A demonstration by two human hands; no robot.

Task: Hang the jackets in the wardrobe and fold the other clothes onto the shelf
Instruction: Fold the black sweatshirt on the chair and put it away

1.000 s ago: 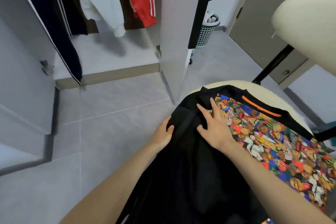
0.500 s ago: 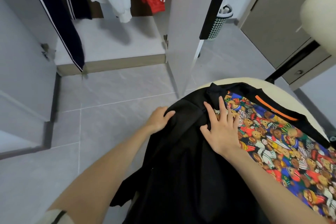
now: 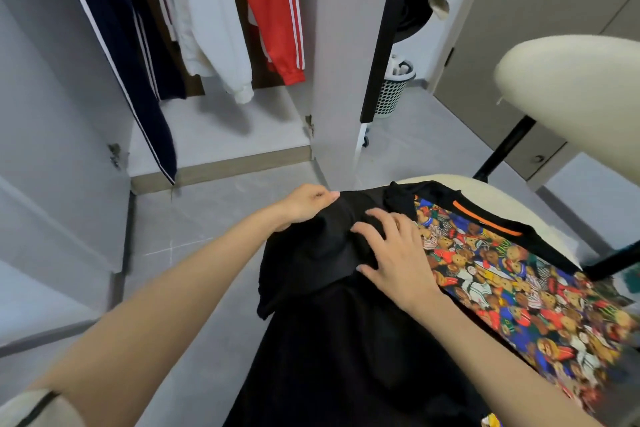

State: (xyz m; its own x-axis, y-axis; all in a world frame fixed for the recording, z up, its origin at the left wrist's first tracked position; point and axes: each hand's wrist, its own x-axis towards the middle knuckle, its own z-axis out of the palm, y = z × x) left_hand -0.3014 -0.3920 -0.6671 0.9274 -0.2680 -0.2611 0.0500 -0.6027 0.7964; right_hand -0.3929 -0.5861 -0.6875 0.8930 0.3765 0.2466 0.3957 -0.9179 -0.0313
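Probably the fold goes best when the black garment (image 3: 332, 340), lying at lower centre of the frame over the chair seat (image 3: 485, 192), is pulled smooth: the right hand (image 3: 391, 253) presses on it with spread fingers, and the left hand (image 3: 304, 204) pinches its top edge. The cloth looks soft, matte and wrinkled.

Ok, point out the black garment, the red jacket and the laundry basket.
black garment (image 3: 329, 357): head view, middle panel
red jacket (image 3: 272, 10): head view, hanging sleeve
laundry basket (image 3: 391, 97): head view, mesh wall
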